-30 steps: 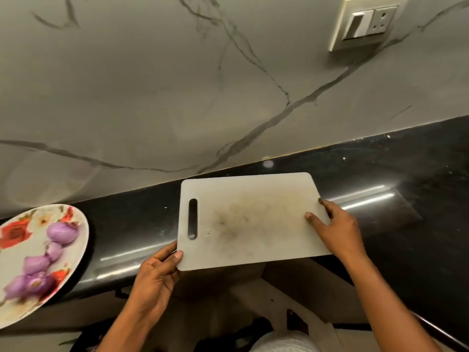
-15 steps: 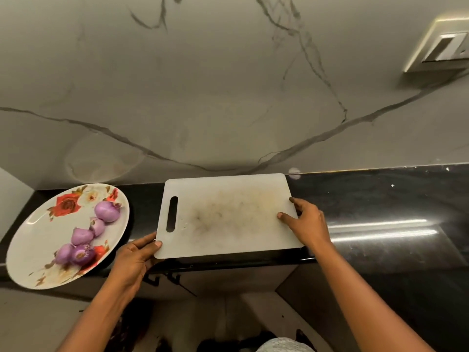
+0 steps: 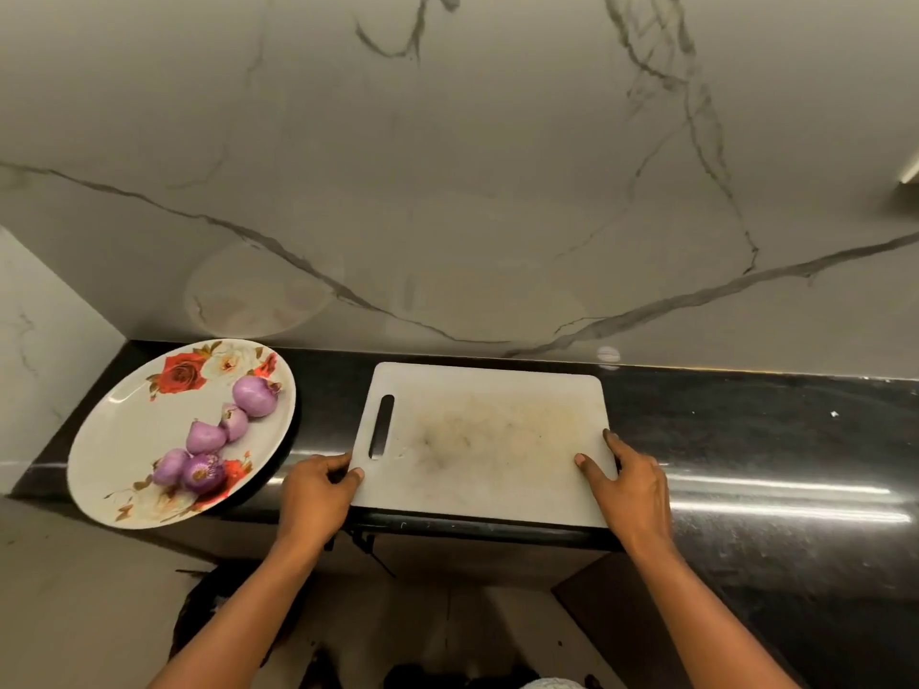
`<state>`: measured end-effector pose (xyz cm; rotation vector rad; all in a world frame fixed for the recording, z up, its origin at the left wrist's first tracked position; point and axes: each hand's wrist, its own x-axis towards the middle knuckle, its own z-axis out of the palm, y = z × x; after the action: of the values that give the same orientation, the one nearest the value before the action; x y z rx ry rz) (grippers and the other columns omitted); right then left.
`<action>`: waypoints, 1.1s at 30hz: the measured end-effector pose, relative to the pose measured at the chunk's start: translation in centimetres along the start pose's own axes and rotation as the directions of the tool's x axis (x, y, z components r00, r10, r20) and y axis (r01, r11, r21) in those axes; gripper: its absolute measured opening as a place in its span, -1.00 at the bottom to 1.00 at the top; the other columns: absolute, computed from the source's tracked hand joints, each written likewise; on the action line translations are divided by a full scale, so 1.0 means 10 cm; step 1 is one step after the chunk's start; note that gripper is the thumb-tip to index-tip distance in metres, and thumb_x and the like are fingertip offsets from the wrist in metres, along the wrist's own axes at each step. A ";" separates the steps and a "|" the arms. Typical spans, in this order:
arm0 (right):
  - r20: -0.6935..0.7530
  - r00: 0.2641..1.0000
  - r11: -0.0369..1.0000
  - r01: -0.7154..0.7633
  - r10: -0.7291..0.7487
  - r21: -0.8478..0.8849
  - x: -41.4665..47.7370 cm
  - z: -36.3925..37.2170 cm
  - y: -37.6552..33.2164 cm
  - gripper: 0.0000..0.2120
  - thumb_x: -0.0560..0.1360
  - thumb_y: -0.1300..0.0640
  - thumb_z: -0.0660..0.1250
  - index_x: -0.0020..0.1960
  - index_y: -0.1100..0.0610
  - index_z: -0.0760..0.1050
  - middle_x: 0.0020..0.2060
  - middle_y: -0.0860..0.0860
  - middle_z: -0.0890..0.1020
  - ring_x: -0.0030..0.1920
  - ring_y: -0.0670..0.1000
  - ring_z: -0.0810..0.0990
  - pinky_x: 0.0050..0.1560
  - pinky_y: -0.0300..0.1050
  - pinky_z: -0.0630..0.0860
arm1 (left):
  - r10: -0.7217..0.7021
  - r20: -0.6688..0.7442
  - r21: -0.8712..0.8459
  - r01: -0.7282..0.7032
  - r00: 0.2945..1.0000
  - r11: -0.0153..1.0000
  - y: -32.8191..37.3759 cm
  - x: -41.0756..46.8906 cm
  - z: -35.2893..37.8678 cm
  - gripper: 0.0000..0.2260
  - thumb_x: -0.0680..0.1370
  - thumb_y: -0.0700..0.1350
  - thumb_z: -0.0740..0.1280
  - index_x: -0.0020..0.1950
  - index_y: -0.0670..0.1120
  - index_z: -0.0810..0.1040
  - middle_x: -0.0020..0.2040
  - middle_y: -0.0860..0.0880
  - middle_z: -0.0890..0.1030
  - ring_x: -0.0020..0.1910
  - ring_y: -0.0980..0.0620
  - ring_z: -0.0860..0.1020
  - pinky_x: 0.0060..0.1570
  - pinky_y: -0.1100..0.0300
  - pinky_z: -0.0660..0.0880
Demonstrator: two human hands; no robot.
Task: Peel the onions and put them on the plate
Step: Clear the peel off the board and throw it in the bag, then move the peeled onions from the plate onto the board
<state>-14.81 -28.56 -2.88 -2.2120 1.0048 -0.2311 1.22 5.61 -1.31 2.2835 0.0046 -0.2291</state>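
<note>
Onions (image 3: 206,436), peeled and purple, lie on the flowered plate (image 3: 124,430) at the left end of the counter, five of them in a loose curved line along the plate's right half, some touching one another. The veined marble wall (image 3: 447,166) fills the upper part of the view and meets a paler side wall (image 3: 40,350) at the left corner. Below it runs the glossy black counter (image 3: 746,440), streaked with light on its right stretch. The white cutting board (image 3: 487,450) lies flat on the counter in the middle, stained brown and grey across its centre, its near edge level with the counter's front edge and its far edge just short of the wall. The plate sits left of the board, apart from it, a strip of bare counter between them, and the plate's near rim juts out past the counter's front. The right hand (image 3: 631,484) grasps the board's right edge, thumb on top. The left hand (image 3: 313,494) pinches the board's near left corner, thumb on top and fingers curled at the edge, between plate and board. A handle slot (image 3: 382,426) runs along the board's left side, just beyond the left thumb
</note>
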 end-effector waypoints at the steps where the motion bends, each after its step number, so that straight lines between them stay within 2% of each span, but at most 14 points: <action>1: -0.002 1.000 1.000 0.009 -0.009 -0.014 -0.02 0.01 0.01 -0.33 0.56 -0.18 0.44 0.56 0.11 0.42 0.41 0.16 0.57 0.33 0.19 0.58 0.26 0.14 0.62 | 0.017 0.000 0.026 -0.017 1.000 1.000 0.00 0.00 0.00 -0.71 0.58 -0.21 0.50 0.29 -0.20 0.68 0.20 -0.09 0.72 0.06 0.04 0.63 0.11 0.20 0.52; 5: -0.028 0.999 0.997 0.039 -0.041 -0.067 -0.09 0.05 -0.05 -0.43 0.60 -0.05 0.43 0.53 0.14 0.45 0.50 0.13 0.49 0.44 0.19 0.44 0.32 0.17 0.52 | 0.048 0.024 0.115 -0.051 0.999 0.992 -0.01 0.02 -0.04 -0.75 0.56 -0.19 0.51 0.25 -0.12 0.72 0.11 -0.05 0.75 -0.02 0.08 0.65 0.06 0.22 0.54; 8: -0.107 0.987 0.989 0.112 -0.122 -0.098 -0.13 0.12 -0.16 -0.54 0.61 0.06 0.43 0.48 0.12 0.51 0.52 0.07 0.48 0.47 0.15 0.40 0.33 0.20 0.51 | 0.022 -0.005 0.085 -0.021 1.000 0.996 -0.01 0.02 -0.08 -0.71 0.56 -0.13 0.52 0.28 -0.12 0.70 0.10 -0.04 0.75 -0.03 0.09 0.63 0.06 0.21 0.53; 11: -0.134 0.965 0.974 0.227 -0.225 0.001 -0.12 0.26 -0.45 -0.65 0.60 0.15 0.44 0.38 0.06 0.59 0.46 0.01 0.55 0.45 0.07 0.42 0.30 0.20 0.57 | 0.039 -0.064 0.062 -0.035 0.997 0.997 -0.03 0.04 -0.23 -0.68 0.56 -0.07 0.52 0.31 -0.08 0.69 0.09 -0.01 0.71 -0.03 0.12 0.63 0.05 0.18 0.56; 13: -0.100 0.950 0.949 0.304 -0.295 0.086 -0.10 0.39 -0.72 -0.66 0.60 0.16 0.44 0.36 0.04 0.61 0.43 -0.02 0.56 0.45 0.01 0.43 0.34 0.18 0.57 | 0.067 -0.118 0.049 -0.062 0.991 0.997 -0.05 0.06 -0.40 -0.70 0.56 -0.08 0.53 0.29 -0.06 0.70 0.07 0.01 0.69 -0.06 0.17 0.63 0.00 0.17 0.60; 16: -0.003 0.903 0.891 0.424 -0.429 0.164 -0.07 0.62 -1.16 -0.64 0.60 0.13 0.43 0.40 -0.01 0.58 0.43 -0.05 0.55 0.45 -0.03 0.46 0.35 0.16 0.57 | 0.074 -0.228 0.026 -0.070 0.971 0.997 -0.07 0.09 -0.70 -0.74 0.55 -0.15 0.53 0.24 -0.07 0.70 0.04 -0.02 0.70 -0.11 0.16 0.61 -0.09 0.21 0.56; 18: 0.098 0.844 0.842 0.502 -0.527 0.198 -0.09 0.81 -1.50 -0.61 0.61 0.09 0.42 0.43 -0.03 0.56 0.44 -0.08 0.54 0.44 -0.04 0.48 0.37 0.13 0.56 | 0.048 -0.310 0.011 -0.047 0.949 0.999 -0.13 0.12 -0.93 -0.73 0.54 -0.20 0.54 0.23 -0.08 0.71 0.03 -0.06 0.70 -0.13 0.10 0.62 -0.07 0.17 0.55; 20: 0.210 0.766 0.792 0.567 -0.608 0.225 -0.13 0.99 -1.87 -0.58 0.62 0.06 0.40 0.48 -0.05 0.51 0.48 -0.09 0.51 0.46 -0.05 0.46 0.42 0.07 0.52 | 0.020 -0.381 -0.012 -0.026 0.924 1.000 -0.25 0.17 -1.14 -0.71 0.52 -0.23 0.54 0.24 -0.10 0.71 0.11 -0.10 0.70 -0.02 -0.04 0.65 0.11 0.04 0.58; 21: 0.270 0.715 0.764 0.605 -0.645 0.223 -0.17 1.06 -2.07 -0.56 0.63 0.05 0.39 0.50 -0.05 0.48 0.50 -0.09 0.49 0.48 -0.05 0.43 0.47 0.04 0.47 | 0.006 -0.407 -0.012 -0.012 0.914 1.000 -0.32 0.21 -1.24 -0.71 0.52 -0.23 0.54 0.24 -0.11 0.70 0.15 -0.12 0.69 0.04 -0.09 0.65 0.16 -0.01 0.58; 23: 0.388 0.593 0.690 0.698 -0.706 0.189 -0.21 1.24 -2.50 -0.51 0.64 0.04 0.37 0.55 -0.04 0.41 0.55 -0.06 0.43 0.54 -0.01 0.37 0.54 0.02 0.39 | 0.007 -0.423 0.035 0.009 0.906 0.999 -0.44 0.31 -1.43 -0.69 0.50 -0.23 0.55 0.24 -0.11 0.69 0.20 -0.14 0.66 0.06 -0.13 0.63 0.13 -0.05 0.59; 25: 0.492 0.468 0.606 0.779 -0.734 0.163 -0.23 1.44 -2.93 -0.43 0.61 0.05 0.38 0.59 -0.03 0.35 0.58 -0.04 0.39 0.55 0.03 0.36 0.54 0.05 0.38 | 0.023 -0.366 0.099 0.014 0.930 0.995 -0.52 0.44 -1.56 -0.63 0.47 -0.21 0.58 0.27 -0.09 0.69 0.25 -0.15 0.63 0.10 -0.15 0.62 0.14 -0.05 0.60; 29: 0.687 0.294 0.462 0.884 -0.665 0.070 -0.17 1.95 -3.51 -0.22 0.52 0.15 0.45 0.65 -0.03 0.21 0.67 0.02 0.21 0.60 0.14 0.31 0.47 0.10 0.44 | 0.011 -0.180 0.189 0.024 0.984 0.982 -0.52 0.65 -1.61 -0.57 0.48 -0.12 0.58 0.34 -0.07 0.65 0.34 -0.14 0.61 0.27 -0.17 0.58 0.32 -0.08 0.53; 31: 0.767 0.250 0.385 0.923 -0.590 -0.005 -0.13 2.21 -3.70 -0.13 0.48 0.22 0.47 0.68 -0.05 0.14 0.70 0.05 0.10 0.63 0.17 0.25 0.49 0.11 0.44 | 0.005 -0.140 0.206 0.024 0.990 0.978 -0.52 0.71 -1.60 -0.60 0.51 -0.09 0.54 0.34 -0.07 0.65 0.33 -0.15 0.63 0.27 -0.18 0.59 0.32 -0.06 0.51; 33: 0.820 0.243 0.336 0.940 -0.519 -0.066 -0.08 2.40 -3.79 -0.12 0.48 0.23 0.46 0.68 -0.05 0.13 0.70 0.06 0.06 0.63 0.19 0.24 0.50 0.12 0.43 | 0.007 -0.120 0.211 0.018 0.993 0.977 -0.50 0.75 -1.59 -0.69 0.53 -0.15 0.50 0.28 -0.11 0.68 0.25 -0.17 0.67 0.20 -0.19 0.61 0.20 0.04 0.48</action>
<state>17.26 2.06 4.01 -2.8032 -0.7053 0.5452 10.84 20.25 3.99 2.5071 0.0511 -0.0981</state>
